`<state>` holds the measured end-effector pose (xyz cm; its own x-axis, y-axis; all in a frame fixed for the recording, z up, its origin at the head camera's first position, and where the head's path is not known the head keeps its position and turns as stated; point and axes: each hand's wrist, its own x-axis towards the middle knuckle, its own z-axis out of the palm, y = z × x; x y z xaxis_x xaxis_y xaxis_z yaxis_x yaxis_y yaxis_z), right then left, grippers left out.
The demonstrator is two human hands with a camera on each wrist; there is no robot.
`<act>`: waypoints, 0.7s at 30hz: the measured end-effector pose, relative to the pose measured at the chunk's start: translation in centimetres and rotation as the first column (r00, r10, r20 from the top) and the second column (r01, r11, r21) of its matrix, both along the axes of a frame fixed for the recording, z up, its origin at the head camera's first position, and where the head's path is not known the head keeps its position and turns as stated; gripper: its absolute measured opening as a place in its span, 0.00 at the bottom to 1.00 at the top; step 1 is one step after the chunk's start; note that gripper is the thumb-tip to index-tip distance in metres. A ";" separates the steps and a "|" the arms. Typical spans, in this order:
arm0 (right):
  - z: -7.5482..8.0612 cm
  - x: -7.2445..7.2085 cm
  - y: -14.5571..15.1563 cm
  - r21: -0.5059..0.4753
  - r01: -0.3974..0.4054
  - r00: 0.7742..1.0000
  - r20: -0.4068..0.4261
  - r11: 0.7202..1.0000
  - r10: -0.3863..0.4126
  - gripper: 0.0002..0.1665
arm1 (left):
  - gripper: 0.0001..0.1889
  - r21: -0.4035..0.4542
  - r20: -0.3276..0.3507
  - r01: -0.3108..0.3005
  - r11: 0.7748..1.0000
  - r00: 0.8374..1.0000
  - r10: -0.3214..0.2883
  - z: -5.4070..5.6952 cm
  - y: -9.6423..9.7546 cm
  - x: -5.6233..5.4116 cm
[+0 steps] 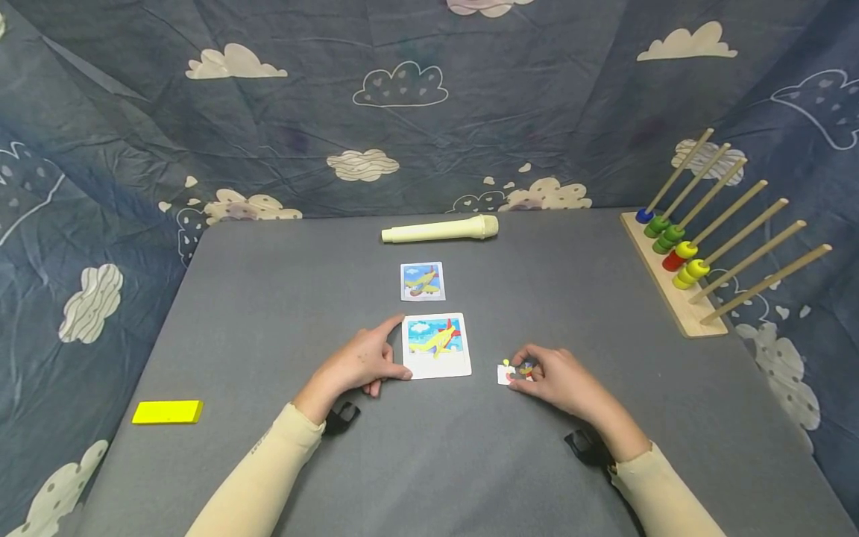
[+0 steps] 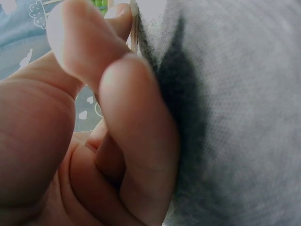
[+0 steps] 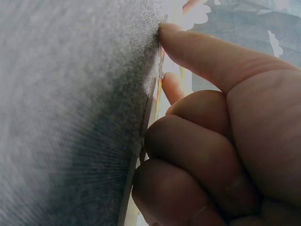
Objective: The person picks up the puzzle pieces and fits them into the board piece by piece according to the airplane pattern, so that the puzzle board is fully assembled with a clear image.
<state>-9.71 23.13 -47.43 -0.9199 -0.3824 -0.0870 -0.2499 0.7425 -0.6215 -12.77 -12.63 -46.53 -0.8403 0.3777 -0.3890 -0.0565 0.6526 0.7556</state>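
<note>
A white-bordered jigsaw puzzle tray [image 1: 438, 368] with a yellow airplane picture lies flat on the table. My left hand [image 1: 359, 358] is at its left side, the straight index finger touching the upper left corner and the thumb the lower left corner. To the right of the tray, my right hand [image 1: 557, 379] pinches small puzzle pieces [image 1: 505, 374] between thumb and index finger, close to the table surface. The fingers partly hide these pieces. Behind the tray lies a picture card [image 1: 423, 282] showing a similar airplane.
A cream toy microphone [image 1: 436, 230] lies near the back edge of the grey table [image 1: 282, 298]. On the right stands a wooden peg rack [image 1: 678, 291] with tilted-looking rods and coloured beads. A yellow block [image 1: 167, 412] lies at the left. Cloud-print cloth [image 1: 295, 119] hangs behind.
</note>
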 end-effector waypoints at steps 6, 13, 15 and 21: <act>0.2 0.0 -0.4 -0.012 -0.018 0.998 -0.058 1.000 0.017 0.13 | 0.58 0.000 0.003 -0.005 1.000 1.000 0.005 0.0 -0.1 0.0; 2.2 -1.6 -5.5 -0.007 -0.138 0.984 -0.119 0.990 0.136 0.12 | 0.58 -0.005 0.010 -0.013 1.000 1.000 0.013 0.0 -0.3 0.0; 2.6 -2.3 -7.6 0.015 -0.190 0.971 -0.146 0.982 0.190 0.13 | 0.58 -0.008 0.004 -0.011 1.000 1.000 0.011 0.0 -0.3 -0.1; 2.7 -3.6 -11.9 0.112 -0.256 0.953 -0.140 0.960 0.270 0.14 | 0.58 -0.008 -0.003 0.010 1.000 1.000 -0.010 0.0 -0.1 -0.2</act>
